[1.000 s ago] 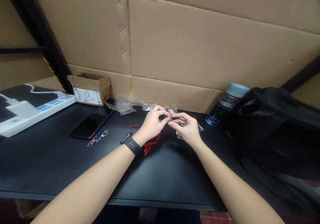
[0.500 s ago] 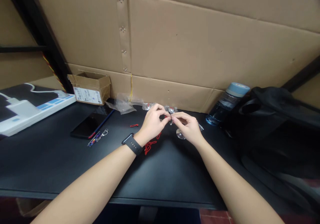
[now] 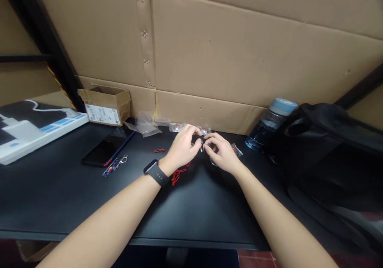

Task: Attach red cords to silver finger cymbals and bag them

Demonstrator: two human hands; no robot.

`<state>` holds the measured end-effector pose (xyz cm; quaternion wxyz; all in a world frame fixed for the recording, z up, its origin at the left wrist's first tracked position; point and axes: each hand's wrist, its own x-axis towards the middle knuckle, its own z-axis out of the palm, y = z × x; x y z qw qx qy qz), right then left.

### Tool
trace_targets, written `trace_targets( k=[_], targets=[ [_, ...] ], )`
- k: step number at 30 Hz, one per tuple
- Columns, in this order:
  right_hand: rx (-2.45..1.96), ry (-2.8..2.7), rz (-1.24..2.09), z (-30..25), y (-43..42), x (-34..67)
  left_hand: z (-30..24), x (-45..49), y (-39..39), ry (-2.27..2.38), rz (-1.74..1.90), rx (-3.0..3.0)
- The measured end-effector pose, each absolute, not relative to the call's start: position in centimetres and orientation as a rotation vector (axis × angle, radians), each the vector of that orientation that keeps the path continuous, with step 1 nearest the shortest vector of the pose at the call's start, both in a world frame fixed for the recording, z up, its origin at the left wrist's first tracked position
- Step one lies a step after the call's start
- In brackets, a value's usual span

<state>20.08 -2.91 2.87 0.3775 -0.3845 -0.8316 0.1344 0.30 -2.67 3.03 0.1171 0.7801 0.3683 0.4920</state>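
Over the middle of the black table (image 3: 194, 208), my left hand (image 3: 181, 150) and my right hand (image 3: 223, 154) meet fingertip to fingertip. Both pinch a small metal ring (image 3: 202, 146) held between them; its details are too small to make out. My left wrist wears a black watch (image 3: 155, 172). A tangle of red cord loops (image 3: 178, 174) lies on the table just under my left hand. One single red loop (image 3: 159, 150) lies to the left. A small clear bag (image 3: 236, 149) lies beside my right hand.
Several clear bags (image 3: 146, 126) lie along the cardboard wall. A phone (image 3: 103, 150), a pen and a keychain (image 3: 115, 165) lie at left, beyond them a small cardboard box (image 3: 104, 105) and a white power strip (image 3: 32, 134). A blue bottle (image 3: 269, 124) and a black bag (image 3: 329, 148) stand at right.
Both hands have sunk slightly toward the table and drawn closer together, still pinching the small ring. The camera view has shifted a little.
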Motion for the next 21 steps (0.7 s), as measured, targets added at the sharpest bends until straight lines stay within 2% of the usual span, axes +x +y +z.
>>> trace_targets(
  k=[8, 21],
  targets=[
    [-0.972, -2.142, 0.291, 3.0, -3.2, 20.0, 1.9, -0.1, -2.3, 1.088, 1.000, 2.604],
    [-1.056, -2.166, 0.255, 3.1, -2.4, 21.2, 1.5, -0.8, -1.5, 1.151, 0.912, 2.752]
  ],
)
